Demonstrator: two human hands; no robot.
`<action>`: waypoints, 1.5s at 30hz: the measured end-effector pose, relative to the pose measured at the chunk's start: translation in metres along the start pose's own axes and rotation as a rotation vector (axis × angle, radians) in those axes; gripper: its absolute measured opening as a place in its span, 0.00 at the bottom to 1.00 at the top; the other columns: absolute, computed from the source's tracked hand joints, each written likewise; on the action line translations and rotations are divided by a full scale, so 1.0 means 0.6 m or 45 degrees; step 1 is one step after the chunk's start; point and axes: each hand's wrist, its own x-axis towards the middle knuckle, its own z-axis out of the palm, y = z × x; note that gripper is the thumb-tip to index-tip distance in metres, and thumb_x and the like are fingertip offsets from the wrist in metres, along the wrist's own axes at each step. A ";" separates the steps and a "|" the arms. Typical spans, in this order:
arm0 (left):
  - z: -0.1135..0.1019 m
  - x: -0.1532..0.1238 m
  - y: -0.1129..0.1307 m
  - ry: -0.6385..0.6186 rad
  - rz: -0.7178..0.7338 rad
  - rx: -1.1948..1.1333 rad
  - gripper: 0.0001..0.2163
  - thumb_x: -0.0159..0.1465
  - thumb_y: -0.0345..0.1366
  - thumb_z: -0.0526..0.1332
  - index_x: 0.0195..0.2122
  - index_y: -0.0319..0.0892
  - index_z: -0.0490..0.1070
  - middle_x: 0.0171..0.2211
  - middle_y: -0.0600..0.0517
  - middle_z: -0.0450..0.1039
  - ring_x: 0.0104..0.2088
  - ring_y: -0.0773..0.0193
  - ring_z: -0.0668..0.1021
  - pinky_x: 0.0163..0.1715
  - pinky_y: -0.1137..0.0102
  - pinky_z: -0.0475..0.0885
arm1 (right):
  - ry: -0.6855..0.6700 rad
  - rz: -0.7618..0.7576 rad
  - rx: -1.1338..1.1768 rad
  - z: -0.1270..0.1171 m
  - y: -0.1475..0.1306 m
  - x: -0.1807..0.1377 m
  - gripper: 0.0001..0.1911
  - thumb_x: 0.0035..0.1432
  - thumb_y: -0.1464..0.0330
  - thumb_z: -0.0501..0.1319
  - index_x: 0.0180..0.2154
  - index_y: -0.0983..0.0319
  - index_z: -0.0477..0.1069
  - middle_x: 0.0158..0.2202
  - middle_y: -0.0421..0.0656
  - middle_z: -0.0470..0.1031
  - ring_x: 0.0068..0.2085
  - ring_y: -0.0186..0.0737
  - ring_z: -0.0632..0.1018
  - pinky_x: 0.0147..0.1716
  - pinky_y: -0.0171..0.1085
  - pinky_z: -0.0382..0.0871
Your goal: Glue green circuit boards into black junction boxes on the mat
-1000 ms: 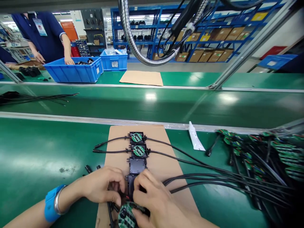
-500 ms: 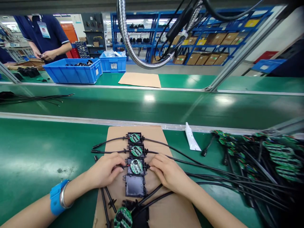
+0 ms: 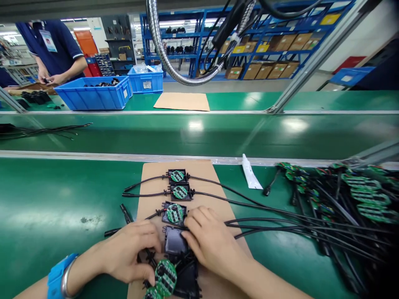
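On the cardboard mat [image 3: 215, 205]:
Left hand [image 3: 132, 251]: pinched round green board [image 3: 166, 277].
Right hand [image 3: 209, 243]: fingers pressed flat on empty black housing [image 3: 175, 241].
Advice: keep housing steady, seat board level.

Our right hand [image 3: 209, 245] covers part of the empty black housing [image 3: 174, 243], and we cannot tell whether the fingers grip it. The picture's bottom edge cuts off a round green board [image 3: 152, 293]. The piled boards and cables [image 3: 358, 199] at the right blur together. The co-worker [image 3: 52, 50] is cropped at the top.
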 end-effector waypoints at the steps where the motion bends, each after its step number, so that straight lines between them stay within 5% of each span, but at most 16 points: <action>1: 0.002 -0.002 -0.001 -0.004 -0.010 0.023 0.15 0.58 0.49 0.66 0.39 0.44 0.70 0.36 0.51 0.72 0.38 0.58 0.74 0.40 0.67 0.67 | -0.005 0.046 0.012 0.003 0.008 0.004 0.05 0.61 0.71 0.53 0.35 0.62 0.67 0.35 0.48 0.69 0.38 0.45 0.67 0.38 0.45 0.65; 7: 0.005 -0.010 0.006 -0.009 -0.065 0.111 0.05 0.62 0.36 0.61 0.39 0.45 0.69 0.37 0.51 0.73 0.39 0.59 0.74 0.38 0.69 0.68 | -0.071 0.157 0.108 0.005 0.050 0.017 0.08 0.60 0.75 0.52 0.41 0.62 0.66 0.39 0.48 0.68 0.42 0.45 0.69 0.41 0.46 0.68; 13: 0.019 0.000 0.013 0.072 -0.131 0.067 0.15 0.53 0.24 0.60 0.40 0.45 0.67 0.43 0.51 0.68 0.43 0.59 0.72 0.43 0.67 0.69 | -0.200 0.011 0.091 -0.006 0.057 0.017 0.07 0.59 0.75 0.54 0.37 0.61 0.69 0.35 0.45 0.70 0.40 0.44 0.68 0.40 0.43 0.64; 25: 0.023 0.009 0.007 0.151 -0.307 -0.040 0.23 0.51 0.29 0.66 0.48 0.46 0.63 0.61 0.45 0.53 0.59 0.50 0.64 0.58 0.59 0.62 | -0.155 0.048 -0.027 0.004 0.089 0.028 0.09 0.60 0.72 0.55 0.41 0.60 0.72 0.38 0.47 0.72 0.40 0.46 0.70 0.40 0.44 0.62; 29: 0.010 0.009 0.012 0.136 -0.200 -0.040 0.17 0.55 0.34 0.67 0.44 0.46 0.66 0.54 0.48 0.65 0.53 0.54 0.70 0.53 0.64 0.66 | -0.074 0.048 0.075 -0.021 0.039 0.018 0.11 0.60 0.70 0.54 0.42 0.62 0.71 0.41 0.49 0.70 0.42 0.48 0.68 0.41 0.46 0.62; 32: 0.006 0.005 0.020 0.096 -0.119 -0.022 0.06 0.61 0.35 0.63 0.40 0.45 0.69 0.40 0.52 0.73 0.43 0.60 0.75 0.45 0.69 0.68 | -0.185 0.016 0.330 -0.028 -0.027 0.003 0.12 0.58 0.61 0.58 0.40 0.61 0.71 0.38 0.47 0.69 0.43 0.48 0.66 0.44 0.48 0.62; 35: 0.012 0.001 0.023 0.082 -0.096 0.021 0.05 0.62 0.33 0.61 0.40 0.44 0.70 0.37 0.53 0.75 0.39 0.61 0.75 0.42 0.69 0.68 | -0.274 0.007 0.396 -0.011 -0.075 -0.015 0.13 0.50 0.61 0.64 0.38 0.60 0.71 0.38 0.45 0.68 0.43 0.48 0.65 0.46 0.48 0.62; 41: 0.025 -0.007 0.023 -0.005 -0.094 0.004 0.05 0.62 0.33 0.61 0.40 0.44 0.70 0.37 0.53 0.76 0.39 0.61 0.76 0.41 0.71 0.68 | -0.122 -0.146 0.147 0.042 -0.094 -0.050 0.08 0.44 0.71 0.63 0.28 0.60 0.65 0.31 0.42 0.67 0.34 0.41 0.65 0.27 0.35 0.59; 45: 0.025 -0.008 0.024 0.023 -0.121 0.024 0.06 0.63 0.35 0.60 0.42 0.44 0.68 0.38 0.52 0.75 0.39 0.61 0.76 0.41 0.70 0.68 | -0.182 -0.095 0.059 0.028 -0.091 -0.056 0.09 0.46 0.69 0.64 0.30 0.58 0.65 0.32 0.41 0.68 0.35 0.41 0.68 0.23 0.32 0.55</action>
